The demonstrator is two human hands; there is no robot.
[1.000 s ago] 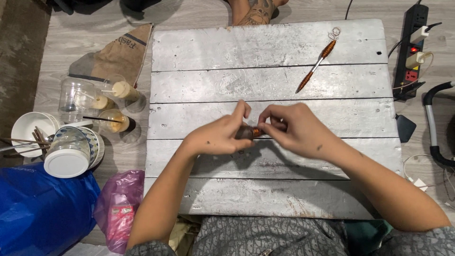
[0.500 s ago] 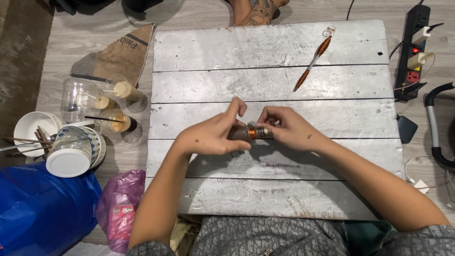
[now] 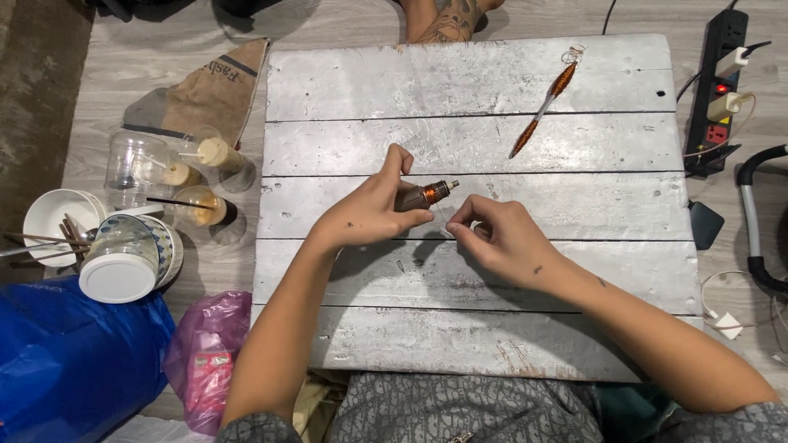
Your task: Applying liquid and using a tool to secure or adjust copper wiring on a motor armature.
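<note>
A: Two hands, one item in work. Where is each, taken from the board (image 3: pixel 492 344)?

B: Item one: left hand (image 3: pixel 369 209), over the board's middle, clenched round a small brown piece (image 3: pixel 423 195) with a copper winding and a pale tip. The piece is held just above the planks, tip pointing right.

A: And the right hand (image 3: pixel 501 242)?

B: Item two: also mid-board, just beside the piece but apart from it. Thumb and forefinger are pinched together. Whether a fine wire runs between the pinch and the winding is too thin to tell.

A: Step in hand?

B: By my reading, winding copper onto the piece, with the turns partly laid. A next turn would call for a steady left grip and an even pull from the pinch, so the coils sit side by side.

A: Other stock?

B: Item three: wrapped stick (image 3: pixel 542 111), on the board's far part, untouched. Item four: cups (image 3: pixel 205 205), left of the board. Item five: power strip (image 3: pixel 716 82), off the board's right far corner.
</note>
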